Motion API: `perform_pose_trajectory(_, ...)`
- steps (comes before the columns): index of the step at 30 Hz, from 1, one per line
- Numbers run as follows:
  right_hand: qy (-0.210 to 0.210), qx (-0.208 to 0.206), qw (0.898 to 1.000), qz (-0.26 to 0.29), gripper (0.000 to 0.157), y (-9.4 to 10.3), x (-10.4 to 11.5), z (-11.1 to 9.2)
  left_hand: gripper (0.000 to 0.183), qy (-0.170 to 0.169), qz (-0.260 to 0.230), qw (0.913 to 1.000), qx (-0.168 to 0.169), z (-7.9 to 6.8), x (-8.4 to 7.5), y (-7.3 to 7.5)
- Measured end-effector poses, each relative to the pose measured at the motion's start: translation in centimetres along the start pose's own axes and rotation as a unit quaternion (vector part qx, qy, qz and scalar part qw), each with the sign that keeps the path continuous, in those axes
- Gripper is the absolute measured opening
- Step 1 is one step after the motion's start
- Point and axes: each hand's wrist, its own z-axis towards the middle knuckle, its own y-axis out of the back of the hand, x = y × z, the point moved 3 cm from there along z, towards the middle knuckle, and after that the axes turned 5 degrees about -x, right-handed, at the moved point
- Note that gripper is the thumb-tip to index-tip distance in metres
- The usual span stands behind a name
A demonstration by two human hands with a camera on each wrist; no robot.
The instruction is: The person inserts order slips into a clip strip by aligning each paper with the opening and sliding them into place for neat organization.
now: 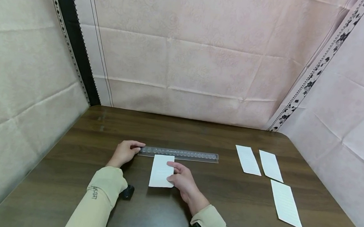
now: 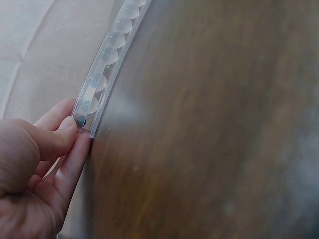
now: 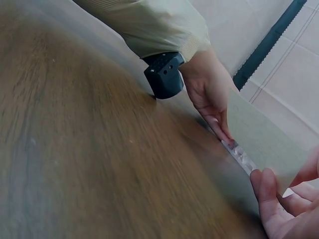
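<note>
A clear plastic ticket rail (image 1: 196, 156) with a row of round balls inside lies crosswise on the table. My left hand (image 1: 125, 153) pinches its left end between thumb and fingers; in the left wrist view the thumb presses on the top of the rail (image 2: 94, 94). In my right hand (image 1: 185, 183) is a white paper slip (image 1: 160, 172), pinched by its right side. The slip's far edge meets the rail's near edge, left of its middle; I cannot tell whether it is inside. The right wrist view shows the slip (image 3: 259, 134) tilted up off the table.
Three more white slips lie at the right: one at the back (image 1: 248, 160), another beside it (image 1: 271, 165), and a larger-looking lined one (image 1: 286, 203) nearer. The brown wooden table (image 1: 67, 179) is bounded by pale cloth walls (image 1: 185, 67) at the back and sides.
</note>
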Motion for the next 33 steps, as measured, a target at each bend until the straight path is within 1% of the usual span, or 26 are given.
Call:
perform_pose_trajectory(11, -0.001, 0.003, 1.0, 0.005, 0.051, -0.8, 0.1, -0.1, 0.021, -0.005, -0.001, 1.0, -0.001, 0.2, 0.7, -0.2)
perform_pose_trajectory(16, 0.0, 0.012, 1.0, 0.009, 0.05, -1.1, 0.1, 0.0, 0.021, -0.001, 0.003, 1.0, -0.003, 0.2, 0.5, -0.2)
perform_pose_trajectory(23, -0.003, 0.026, 0.999, 0.034, 0.05, -1.8, 0.1, 0.1, 0.021, 0.002, -0.001, 1.0, -0.004, 0.1, 0.3, -0.1)
perform_pose_trajectory(33, -0.016, 0.026, 0.999, 0.039, 0.049, -2.6, 0.3, 0.2, 0.021, -0.004, 0.0, 1.0, -0.008, 0.2, 0.2, 0.0)
